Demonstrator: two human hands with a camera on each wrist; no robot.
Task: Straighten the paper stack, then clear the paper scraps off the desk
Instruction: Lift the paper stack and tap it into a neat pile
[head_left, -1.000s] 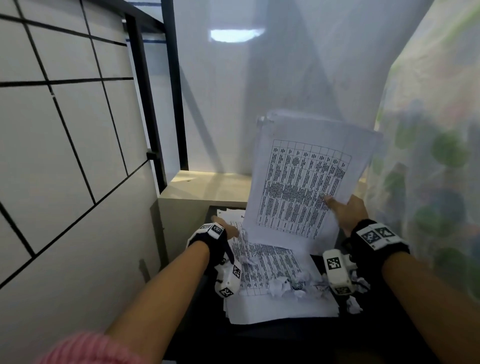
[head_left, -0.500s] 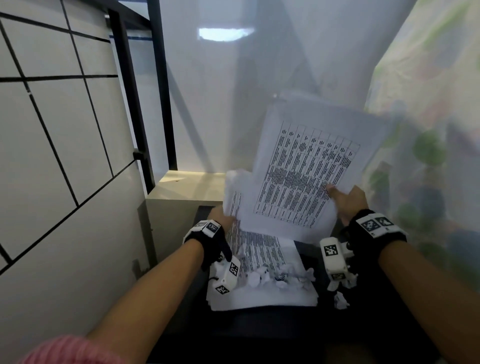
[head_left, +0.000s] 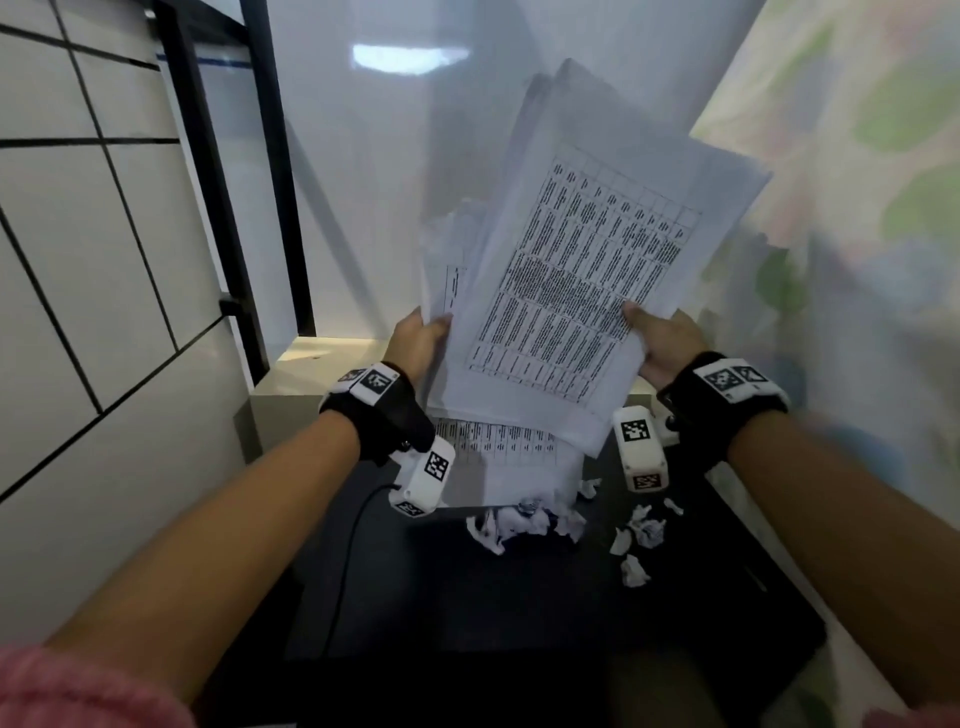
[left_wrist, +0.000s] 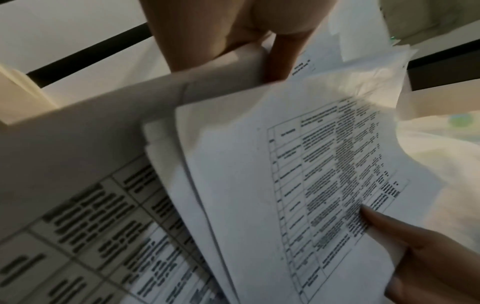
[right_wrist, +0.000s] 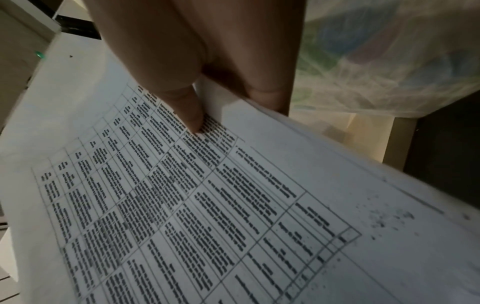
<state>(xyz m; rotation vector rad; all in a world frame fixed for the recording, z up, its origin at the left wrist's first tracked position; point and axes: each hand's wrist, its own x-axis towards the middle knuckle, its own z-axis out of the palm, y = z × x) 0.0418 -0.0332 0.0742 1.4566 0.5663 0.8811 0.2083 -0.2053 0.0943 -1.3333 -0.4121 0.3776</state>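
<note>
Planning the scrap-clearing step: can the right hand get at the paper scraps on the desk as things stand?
Probably not yet. The right hand grips the lifted printed sheets, as does the left hand. The paper scraps lie uncovered on the desk below it, so the way looks free once it lets go.

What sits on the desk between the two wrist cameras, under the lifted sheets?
In the head view, printed sheets lie flat on the dark desk there, with crumpled paper scraps at their near edge.
</note>
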